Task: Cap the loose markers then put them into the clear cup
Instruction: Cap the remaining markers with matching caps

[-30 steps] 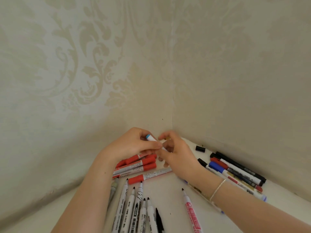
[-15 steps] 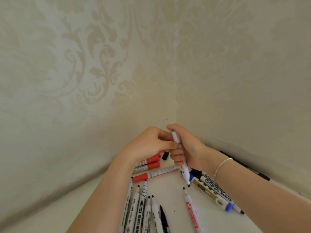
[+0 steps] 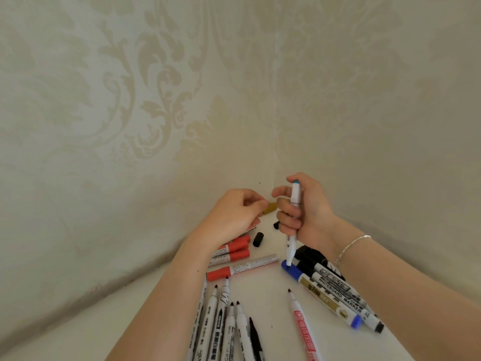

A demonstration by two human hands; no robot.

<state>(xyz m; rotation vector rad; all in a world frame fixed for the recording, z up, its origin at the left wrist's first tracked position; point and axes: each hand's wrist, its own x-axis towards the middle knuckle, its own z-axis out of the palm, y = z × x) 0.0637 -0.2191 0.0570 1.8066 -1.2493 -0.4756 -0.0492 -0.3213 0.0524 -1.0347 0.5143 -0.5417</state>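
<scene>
— What lies closest to the camera?

— A fan of uncapped markers [image 3: 223, 319] with white barrels and dark tips pointing away, lying side by side on the white table [image 3: 263, 285]. Just right of them, apart, is a single red-printed marker [image 3: 303, 327], also uncapped.

— And to the right?

— Under the right forearm, a bundle of capped whiteboard markers [image 3: 335, 293], one with a blue cap [image 3: 292, 269] (a black-capped one lies beside it). The wrist above them wears a thin bracelet [image 3: 351, 247].

— Further in?

— A long marker with a red cap [image 3: 240, 268] lies crosswise, and behind it a few more red-capped markers [image 3: 233, 250] stacked together, partly under the left wrist. A loose black cap [image 3: 258, 239] rests on the table between the hands; another small black one [image 3: 276, 225] sits just behind it.

— The hands?

— The right hand [image 3: 307, 209] has its fingers curled round a white blue-tipped marker [image 3: 292, 222], held almost upright, its lower end touching the blue cap. The left hand [image 3: 234, 214] pinches a small yellowish cap [image 3: 269, 208] at its fingertips, near the right hand's fingers.

— And the cup?

— Can't see it; behind the hands there is only the corner of the patterned wall [image 3: 182, 113].
</scene>
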